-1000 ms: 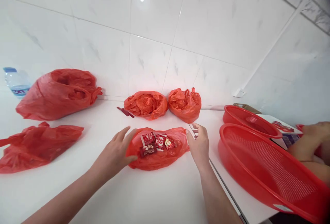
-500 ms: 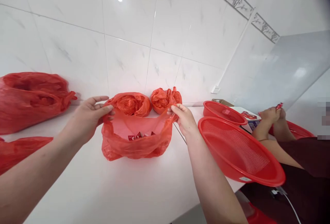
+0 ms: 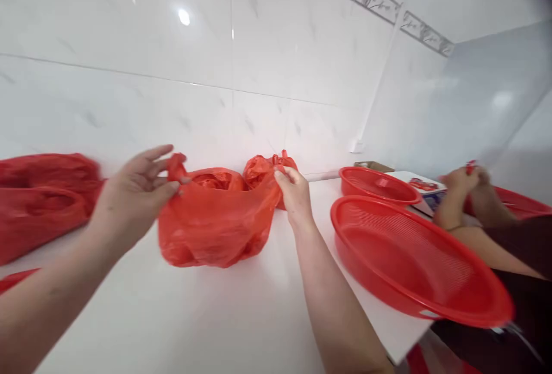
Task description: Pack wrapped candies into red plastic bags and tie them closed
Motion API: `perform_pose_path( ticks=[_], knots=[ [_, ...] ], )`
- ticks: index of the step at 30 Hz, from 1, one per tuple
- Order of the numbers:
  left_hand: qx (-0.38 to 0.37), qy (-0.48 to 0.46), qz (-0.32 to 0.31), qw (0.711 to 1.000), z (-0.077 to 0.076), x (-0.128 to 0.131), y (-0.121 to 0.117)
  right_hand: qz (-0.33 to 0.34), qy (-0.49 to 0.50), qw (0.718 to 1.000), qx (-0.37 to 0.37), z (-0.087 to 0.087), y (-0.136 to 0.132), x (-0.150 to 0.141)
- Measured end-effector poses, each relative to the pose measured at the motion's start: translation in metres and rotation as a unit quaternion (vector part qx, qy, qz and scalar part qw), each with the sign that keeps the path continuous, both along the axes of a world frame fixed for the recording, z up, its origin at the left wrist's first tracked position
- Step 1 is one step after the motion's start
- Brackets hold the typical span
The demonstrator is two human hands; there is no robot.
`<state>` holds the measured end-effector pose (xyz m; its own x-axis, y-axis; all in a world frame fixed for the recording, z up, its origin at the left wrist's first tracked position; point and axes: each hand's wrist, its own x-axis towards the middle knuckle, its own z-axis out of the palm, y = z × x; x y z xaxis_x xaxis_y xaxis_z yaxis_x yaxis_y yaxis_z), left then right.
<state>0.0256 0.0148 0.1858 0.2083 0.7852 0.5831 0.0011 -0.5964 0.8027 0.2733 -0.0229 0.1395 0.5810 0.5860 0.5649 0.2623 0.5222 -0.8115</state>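
Observation:
A red plastic bag (image 3: 215, 227) rests on the white table, stretched between my two hands. My left hand (image 3: 140, 184) grips one gathered handle of it at the upper left, with some fingers apart. Pinched in my right hand (image 3: 294, 193) is the bag's upper right corner. The near side of the bag is pulled up, so its contents are hidden. Just behind it sit a red bag with a rolled opening (image 3: 219, 178) and a smaller tied red bag (image 3: 259, 170).
Large red bags (image 3: 47, 201) lie at the left by the tiled wall. On the right stand a big red basket (image 3: 401, 247) and a smaller red basket (image 3: 379, 181). Beyond them, a co-worker's hands (image 3: 468, 181) hold a small red item near a cardboard box (image 3: 373, 165).
Both hands have lifted and drawn the bag's mouth together; the small red packets inside no longer show. The view has shifted slightly.

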Motion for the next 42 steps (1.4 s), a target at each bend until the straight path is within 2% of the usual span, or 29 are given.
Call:
perform_pose_path(
  ticks=[3, 7, 12, 15, 18, 21, 23, 26, 28, 32, 35, 38, 42],
  knots=[
    [0.021, 0.070, 0.054, 0.996, -0.001, 0.000, -0.003, 0.057, 0.083, 0.995, 0.013, -0.010, 0.013, -0.001],
    [0.093, 0.181, 0.139, 0.969, 0.000, -0.006, 0.001, 0.128, 0.145, 0.980, 0.040, -0.017, 0.024, -0.008],
    [0.122, 0.192, 0.170, 0.959, 0.003, -0.008, 0.002, 0.183, 0.224, 0.956, 0.059, -0.022, 0.029, -0.011],
    [0.066, 0.130, 0.128, 0.981, 0.010, -0.006, -0.003, 0.240, 0.233, 0.940, 0.061, -0.017, 0.023, -0.014],
    [-0.016, 0.030, 0.038, 0.999, 0.017, -0.007, -0.006, 0.277, 0.219, 0.933, 0.065, -0.009, 0.010, -0.020],
    [-0.063, -0.050, -0.017, 0.997, 0.010, -0.013, 0.001, 0.296, 0.180, 0.935, 0.072, -0.006, 0.003, -0.027],
    [-0.105, -0.056, -0.025, 0.993, -0.004, -0.019, 0.011, 0.271, 0.175, 0.945, 0.062, -0.010, 0.005, -0.031],
    [-0.211, -0.045, -0.031, 0.976, -0.026, -0.030, 0.024, 0.218, 0.189, 0.957, 0.031, -0.017, 0.010, -0.037],
    [-0.220, -0.074, -0.034, 0.972, -0.034, -0.039, 0.027, 0.223, 0.174, 0.958, 0.033, -0.018, 0.009, -0.040],
    [-0.158, -0.137, -0.011, 0.978, -0.030, -0.054, 0.021, 0.225, 0.113, 0.964, 0.087, -0.007, -0.001, -0.041],
    [-0.154, -0.122, -0.005, 0.980, -0.025, -0.062, 0.016, 0.179, 0.097, 0.977, 0.067, -0.008, -0.004, -0.037],
    [-0.178, -0.051, -0.019, 0.983, -0.033, -0.068, 0.011, 0.122, 0.097, 0.988, -0.008, -0.026, -0.004, -0.024],
    [-0.164, 0.042, -0.051, 0.984, -0.060, -0.075, 0.008, 0.084, 0.092, 0.990, -0.072, -0.063, -0.013, 0.001]
  ],
)
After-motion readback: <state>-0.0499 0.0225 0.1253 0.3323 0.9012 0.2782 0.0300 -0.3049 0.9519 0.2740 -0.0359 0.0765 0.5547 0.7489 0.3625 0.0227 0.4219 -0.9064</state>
